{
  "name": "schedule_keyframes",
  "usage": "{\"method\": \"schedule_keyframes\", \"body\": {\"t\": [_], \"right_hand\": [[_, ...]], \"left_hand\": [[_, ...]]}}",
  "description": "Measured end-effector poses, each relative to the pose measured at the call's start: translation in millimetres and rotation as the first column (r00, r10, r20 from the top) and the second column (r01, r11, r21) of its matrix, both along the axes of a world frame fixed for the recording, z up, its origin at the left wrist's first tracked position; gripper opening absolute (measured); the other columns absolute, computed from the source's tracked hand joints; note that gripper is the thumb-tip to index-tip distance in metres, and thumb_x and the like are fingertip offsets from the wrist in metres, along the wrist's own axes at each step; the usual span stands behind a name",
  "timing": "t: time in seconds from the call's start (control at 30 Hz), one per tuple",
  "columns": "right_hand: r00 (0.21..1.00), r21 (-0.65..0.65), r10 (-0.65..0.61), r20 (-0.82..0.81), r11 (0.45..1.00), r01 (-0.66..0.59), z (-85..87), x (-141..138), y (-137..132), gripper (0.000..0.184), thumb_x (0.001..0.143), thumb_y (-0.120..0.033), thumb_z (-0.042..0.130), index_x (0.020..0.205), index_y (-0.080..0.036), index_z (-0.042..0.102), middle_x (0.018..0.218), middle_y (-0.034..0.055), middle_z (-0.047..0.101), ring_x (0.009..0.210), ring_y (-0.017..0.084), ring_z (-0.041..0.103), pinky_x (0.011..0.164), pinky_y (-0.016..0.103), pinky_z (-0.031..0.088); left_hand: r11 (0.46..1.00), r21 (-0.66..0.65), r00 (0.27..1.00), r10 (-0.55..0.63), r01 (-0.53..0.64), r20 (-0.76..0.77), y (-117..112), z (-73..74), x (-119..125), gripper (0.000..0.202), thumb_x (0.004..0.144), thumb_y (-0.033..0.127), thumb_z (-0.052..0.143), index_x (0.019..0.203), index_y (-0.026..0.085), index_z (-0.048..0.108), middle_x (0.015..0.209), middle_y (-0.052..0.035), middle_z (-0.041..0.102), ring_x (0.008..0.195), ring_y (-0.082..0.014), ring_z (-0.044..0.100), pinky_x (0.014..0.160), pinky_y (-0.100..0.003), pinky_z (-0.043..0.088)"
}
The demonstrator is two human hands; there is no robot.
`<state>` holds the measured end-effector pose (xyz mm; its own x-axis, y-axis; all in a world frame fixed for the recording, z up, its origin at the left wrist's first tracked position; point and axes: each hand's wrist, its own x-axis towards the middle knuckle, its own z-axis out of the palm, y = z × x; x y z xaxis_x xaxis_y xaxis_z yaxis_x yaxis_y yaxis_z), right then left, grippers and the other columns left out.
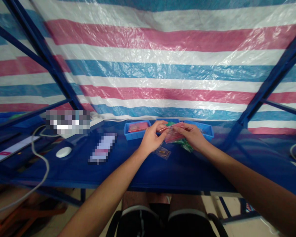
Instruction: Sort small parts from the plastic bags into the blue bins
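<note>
Both my hands meet over the middle of the blue table (pixel 148 171). My left hand (pixel 151 136) pinches the upper left edge of a small pink translucent bag (pixel 172 134). My right hand (pixel 192 135) grips the same bag from the right, fingers closed on it. Green parts (pixel 185 144) show under my right hand. A small clear packet with brownish pieces (pixel 162 152) lies on the table just below my left hand.
Blue trays stand behind my hands: one on the left (pixel 137 129) holding a red sheet, one on the right (pixel 206 129). A white mouse (pixel 63 151), a blurred flat item (pixel 102 148), a white cable (pixel 40 158) and a tablet (pixel 12 149) lie to the left. Blue frame posts (pixel 268 85) flank the table.
</note>
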<state>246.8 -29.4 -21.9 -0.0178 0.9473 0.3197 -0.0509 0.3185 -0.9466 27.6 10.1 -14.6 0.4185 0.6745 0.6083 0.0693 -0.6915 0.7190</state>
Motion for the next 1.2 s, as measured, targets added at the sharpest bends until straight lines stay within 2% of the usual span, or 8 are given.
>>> {"method": "schedule_keyframes", "body": {"t": [0.1, 0.23, 0.4, 0.53, 0.8, 0.9, 1.07, 1.2], "right_hand": [[0.999, 0.023, -0.033, 0.012, 0.999, 0.033, -0.6, 3, 2, 0.031, 0.084, -0.055, 0.088, 0.101, -0.029, 0.088, 0.1, 0.0028, 0.084, 0.087, 0.023, 0.076, 0.09, 0.039, 0.06], [0.997, 0.034, -0.067, 0.034, 0.997, 0.066, -3.5, 5, 5, 0.034, 0.083, -0.057, 0.088, 0.099, -0.027, 0.087, 0.1, 0.0034, 0.084, 0.088, 0.024, 0.076, 0.09, 0.04, 0.06], [0.992, 0.037, -0.087, 0.087, 0.996, 0.084, -3.0, 2, 2, 0.036, 0.082, -0.057, 0.088, 0.1, -0.026, 0.087, 0.1, 0.0042, 0.085, 0.087, 0.025, 0.076, 0.088, 0.04, 0.061], [0.981, 0.056, -0.115, 0.159, 0.993, 0.107, -2.2, 1, 2, 0.036, 0.083, -0.058, 0.086, 0.098, -0.025, 0.087, 0.096, 0.0042, 0.085, 0.084, 0.024, 0.075, 0.083, 0.039, 0.06], [0.986, 0.05, -0.164, 0.043, 0.986, 0.162, -4.4, 5, 6, 0.037, 0.083, -0.061, 0.086, 0.099, -0.027, 0.085, 0.096, 0.0028, 0.083, 0.082, 0.022, 0.073, 0.081, 0.036, 0.058], [0.981, 0.047, -0.187, 0.04, 0.982, 0.185, -2.9, 5, 6, 0.038, 0.085, -0.062, 0.084, 0.096, -0.026, 0.084, 0.093, 0.0024, 0.082, 0.079, 0.021, 0.071, 0.079, 0.034, 0.057], [0.988, 0.043, -0.154, 0.0, 0.987, 0.154, 1.1, 4, 5, 0.038, 0.08, -0.059, 0.089, 0.096, -0.025, 0.082, 0.096, 0.0031, 0.081, 0.082, 0.021, 0.071, 0.075, 0.032, 0.058], [0.988, 0.057, -0.155, 0.001, 0.986, 0.155, 2.5, 4, 5, 0.036, 0.078, -0.058, 0.091, 0.092, -0.026, 0.081, 0.096, 0.0034, 0.081, 0.083, 0.021, 0.071, 0.075, 0.032, 0.058]], "left_hand": [[0.999, -0.028, 0.999, -0.035, 0.036, 0.018, 3, -2.9, 1, 0.035, 0.102, 0.036, 0.068, 0.133, 0.02, 0.065, 0.099, -0.0054, 0.079, 0.091, -0.0198, 0.076, 0.089, -0.032, 0.059], [0.999, -0.047, 0.999, 0.014, -0.012, 0.043, 6, -3.8, 1, 0.036, 0.103, 0.036, 0.067, 0.135, 0.019, 0.067, 0.099, -0.0061, 0.079, 0.09, -0.0196, 0.076, 0.088, -0.032, 0.06], [0.999, -0.035, 0.999, 0.029, -0.03, -0.018, 7, -6.5, 2, 0.032, 0.097, 0.035, 0.074, 0.126, 0.02, 0.074, 0.116, -0.0094, 0.081, 0.107, -0.0246, 0.078, 0.101, -0.038, 0.06], [0.999, -0.041, 0.999, 0.022, -0.024, -0.034, 8, -8.0, 2, 0.03, 0.097, 0.033, 0.074, 0.123, 0.02, 0.075, 0.115, -0.0093, 0.082, 0.107, -0.0253, 0.078, 0.101, -0.04, 0.061], [0.992, -0.122, 0.998, -0.02, 0.013, -0.059, 9, -10.2, 2, 0.044, 0.092, 0.038, 0.08, 0.132, 0.021, 0.07, 0.116, -0.0079, 0.081, 0.1, -0.0253, 0.078, 0.094, -0.038, 0.062], [0.984, -0.168, 0.998, -0.056, 0.052, -0.017, 13, -12.9, 3, 0.041, 0.091, 0.038, 0.08, 0.127, 0.02, 0.072, 0.117, -0.008, 0.081, 0.104, -0.0261, 0.078, 0.097, -0.038, 0.061], [0.964, -0.248, 0.984, -0.059, 0.099, 0.167, 19, -11.5, 4, 0.042, 0.091, 0.044, 0.082, 0.122, 0.018, 0.07, 0.117, -0.008, 0.081, 0.106, -0.0244, 0.077, 0.097, -0.036, 0.06], [0.965, -0.244, 0.987, -0.062, 0.098, 0.15, 15, -8.5, 5, 0.041, 0.09, 0.045, 0.082, 0.119, 0.018, 0.071, 0.115, -0.0081, 0.08, 0.104, -0.0237, 0.077, 0.097, -0.036, 0.06]]}}
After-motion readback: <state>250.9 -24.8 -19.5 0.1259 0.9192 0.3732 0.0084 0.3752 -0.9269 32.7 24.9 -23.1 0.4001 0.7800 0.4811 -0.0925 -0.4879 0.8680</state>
